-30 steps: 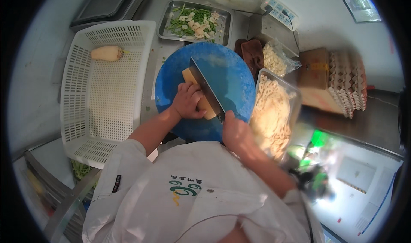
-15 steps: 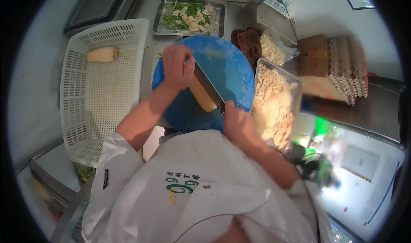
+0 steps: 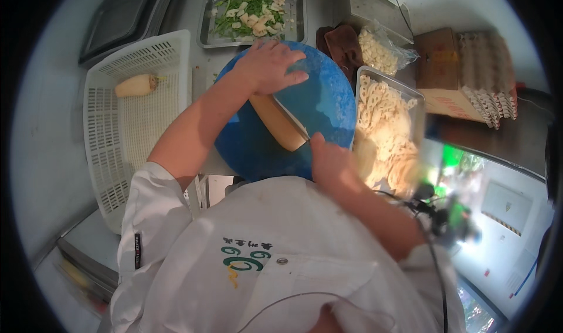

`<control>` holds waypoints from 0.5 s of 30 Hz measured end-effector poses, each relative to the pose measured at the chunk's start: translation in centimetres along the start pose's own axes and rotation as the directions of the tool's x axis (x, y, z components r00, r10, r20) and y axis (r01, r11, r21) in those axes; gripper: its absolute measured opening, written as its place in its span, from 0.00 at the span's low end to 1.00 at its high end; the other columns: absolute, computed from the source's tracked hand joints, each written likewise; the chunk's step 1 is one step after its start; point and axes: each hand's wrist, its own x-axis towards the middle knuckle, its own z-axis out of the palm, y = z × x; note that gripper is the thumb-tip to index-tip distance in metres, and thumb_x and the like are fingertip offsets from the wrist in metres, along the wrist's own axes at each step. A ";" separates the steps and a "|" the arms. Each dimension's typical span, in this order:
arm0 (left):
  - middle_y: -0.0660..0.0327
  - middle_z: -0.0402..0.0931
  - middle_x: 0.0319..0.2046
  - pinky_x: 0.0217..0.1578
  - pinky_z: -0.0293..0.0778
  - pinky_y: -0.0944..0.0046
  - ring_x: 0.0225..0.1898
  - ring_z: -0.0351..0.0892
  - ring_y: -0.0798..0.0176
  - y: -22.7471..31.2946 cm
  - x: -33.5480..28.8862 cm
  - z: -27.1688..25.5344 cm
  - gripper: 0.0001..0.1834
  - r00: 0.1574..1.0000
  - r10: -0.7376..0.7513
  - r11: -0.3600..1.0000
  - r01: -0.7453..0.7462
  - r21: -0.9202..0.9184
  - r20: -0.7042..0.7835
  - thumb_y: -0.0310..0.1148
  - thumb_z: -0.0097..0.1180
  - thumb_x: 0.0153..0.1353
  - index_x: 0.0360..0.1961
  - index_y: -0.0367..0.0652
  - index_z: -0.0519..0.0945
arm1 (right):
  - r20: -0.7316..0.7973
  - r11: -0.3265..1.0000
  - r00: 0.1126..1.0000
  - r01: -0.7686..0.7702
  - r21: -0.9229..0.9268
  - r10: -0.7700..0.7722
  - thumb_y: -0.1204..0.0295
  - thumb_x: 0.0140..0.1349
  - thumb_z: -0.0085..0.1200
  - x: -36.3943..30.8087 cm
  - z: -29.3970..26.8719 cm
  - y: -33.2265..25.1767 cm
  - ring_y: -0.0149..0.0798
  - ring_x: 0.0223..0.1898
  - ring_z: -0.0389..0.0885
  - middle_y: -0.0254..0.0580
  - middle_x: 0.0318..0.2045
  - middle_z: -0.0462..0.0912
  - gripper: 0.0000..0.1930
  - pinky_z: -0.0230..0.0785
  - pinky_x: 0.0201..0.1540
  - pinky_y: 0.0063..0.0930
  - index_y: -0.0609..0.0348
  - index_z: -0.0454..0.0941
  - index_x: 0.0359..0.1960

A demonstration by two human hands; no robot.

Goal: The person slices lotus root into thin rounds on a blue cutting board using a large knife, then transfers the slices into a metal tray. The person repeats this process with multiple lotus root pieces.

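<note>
On the round blue cutting board (image 3: 325, 92) lies a long, pale peeled root (image 3: 275, 125), apparently lotus root, slanting from far left to near right. My right hand (image 3: 331, 160) is closed around the handle of a kitchen knife (image 3: 293, 119). Its blade runs lengthwise along the root's right side, seen almost edge-on; how deep it sits in the root I cannot tell. Over the far end of root and blade is my left hand (image 3: 268, 68), fingers spread and thumb apart. Its palm hides that end, so contact there is unclear.
At left, a white plastic basket (image 3: 185, 69) holds another peeled root (image 3: 136, 85). Behind the board sits a metal tray (image 3: 205, 34) of green and white cut vegetables. To the right are lotus root slices (image 3: 384, 122) in a metal tray, a bag of pale pieces (image 3: 375, 51) and a cardboard box (image 3: 437, 63).
My left hand has opened from a closed grip at the root's far end and shifted slightly away and right, fingers spreading. The blade now appears more edge-on; the right hand stays on the handle.
</note>
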 end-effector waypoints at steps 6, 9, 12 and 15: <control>0.55 0.78 0.45 0.53 0.67 0.46 0.51 0.75 0.46 0.0 -2.5 1.1 0.18 0.765 0.060 0.980 -0.167 -0.108 -0.641 0.42 0.65 0.55 0.44 0.47 0.80 | 0.031 0.996 0.999 -0.023 0.085 0.020 0.80 0.62 0.44 0.4 -0.5 1.0 0.64 0.37 0.85 0.62 0.32 0.84 0.07 0.77 0.41 0.53 0.65 0.67 0.42; 0.58 0.76 0.38 0.44 0.68 0.51 0.41 0.75 0.49 2.6 -7.6 4.5 0.14 0.738 0.055 0.964 -0.215 -0.156 -0.672 0.33 0.68 0.45 0.33 0.47 0.78 | 0.037 0.994 0.998 -0.046 0.103 0.042 0.79 0.63 0.43 0.3 -0.1 1.0 0.65 0.37 0.85 0.63 0.32 0.84 0.07 0.77 0.42 0.54 0.65 0.67 0.42; 0.58 0.75 0.40 0.45 0.68 0.52 0.43 0.75 0.50 4.1 -11.0 8.3 0.15 0.747 0.061 0.977 -0.180 -0.113 -0.662 0.32 0.68 0.43 0.33 0.49 0.77 | 0.062 0.994 0.997 -0.059 0.095 0.053 0.79 0.63 0.42 0.3 0.1 0.6 0.66 0.38 0.85 0.65 0.33 0.84 0.07 0.77 0.43 0.55 0.65 0.66 0.42; 0.56 0.74 0.45 0.48 0.67 0.50 0.48 0.73 0.48 4.4 -12.1 10.5 0.18 0.774 0.017 0.986 -0.118 -0.117 -0.633 0.35 0.67 0.42 0.38 0.49 0.77 | 0.078 0.993 0.995 -0.064 0.096 0.056 0.78 0.63 0.42 0.3 0.3 0.5 0.66 0.39 0.85 0.67 0.34 0.84 0.07 0.77 0.44 0.55 0.65 0.66 0.42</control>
